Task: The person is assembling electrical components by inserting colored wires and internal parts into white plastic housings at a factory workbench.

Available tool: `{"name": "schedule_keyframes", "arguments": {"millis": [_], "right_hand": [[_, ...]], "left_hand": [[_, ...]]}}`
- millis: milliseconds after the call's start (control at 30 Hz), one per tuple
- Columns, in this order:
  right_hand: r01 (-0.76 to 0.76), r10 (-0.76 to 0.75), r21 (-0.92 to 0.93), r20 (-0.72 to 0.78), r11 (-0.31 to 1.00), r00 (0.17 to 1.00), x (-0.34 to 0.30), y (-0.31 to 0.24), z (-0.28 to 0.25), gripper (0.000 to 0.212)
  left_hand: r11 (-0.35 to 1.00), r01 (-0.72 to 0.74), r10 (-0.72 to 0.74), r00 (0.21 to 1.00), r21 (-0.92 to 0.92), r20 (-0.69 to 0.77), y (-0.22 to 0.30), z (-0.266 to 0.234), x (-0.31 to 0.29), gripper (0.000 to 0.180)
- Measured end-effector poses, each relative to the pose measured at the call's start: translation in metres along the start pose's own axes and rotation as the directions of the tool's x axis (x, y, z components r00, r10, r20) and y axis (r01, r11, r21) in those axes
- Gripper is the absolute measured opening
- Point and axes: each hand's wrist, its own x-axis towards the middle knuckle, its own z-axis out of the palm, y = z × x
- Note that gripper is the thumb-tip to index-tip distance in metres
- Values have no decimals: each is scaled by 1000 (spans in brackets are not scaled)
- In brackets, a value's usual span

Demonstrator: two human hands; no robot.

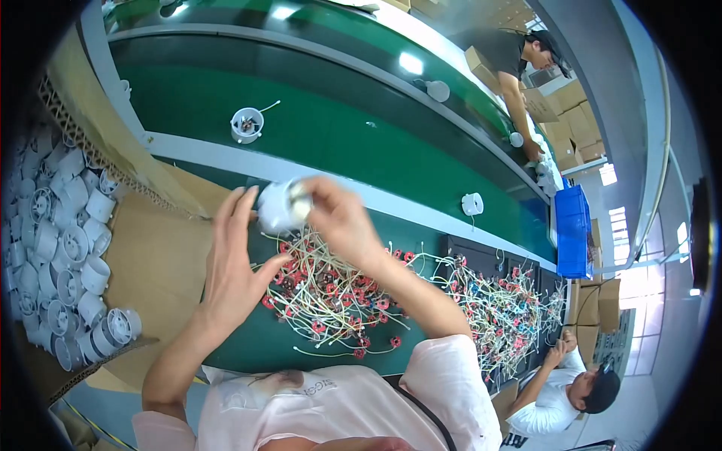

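A white round plastic housing [276,208], blurred by motion, is at the right side of my left fingertips, over the far edge of the green work surface. My right hand [342,225] is closed on its right side, and a small pale part [301,209] shows by those fingers. My left hand [235,259] has its fingers stretched out and its thumb apart; whether the fingertips touch the housing I cannot tell. Below both hands lies a tangled heap of small red-and-black round parts with pale wires [331,297].
At left, a cardboard box [154,248] holds many white housings [71,240]. Beyond runs a green conveyor belt [361,150] carrying a wired housing [247,125] and another housing [472,204]. More wired parts [500,316] lie right, near a blue crate [573,229]. Two people work nearby.
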Motion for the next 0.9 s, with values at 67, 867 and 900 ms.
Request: {"name": "schedule_keyframes", "arguments": {"millis": [67,867,900], "right_hand": [[-15,0,-141,-105,990,994,27,11,-41,21],[-243,248,323,-924,915,-292,-404,-76,99,29],[-329,360,427,-900,842,-247,-408,-62,127,31]], "left_hand": [[997,-21,18,999,80,46,-13,-5,-13,79],[789,-605,601,720,-110,347,-7,16,-69,57],[739,-658,664,671,-148,330,-4,17,-75,55]]}}
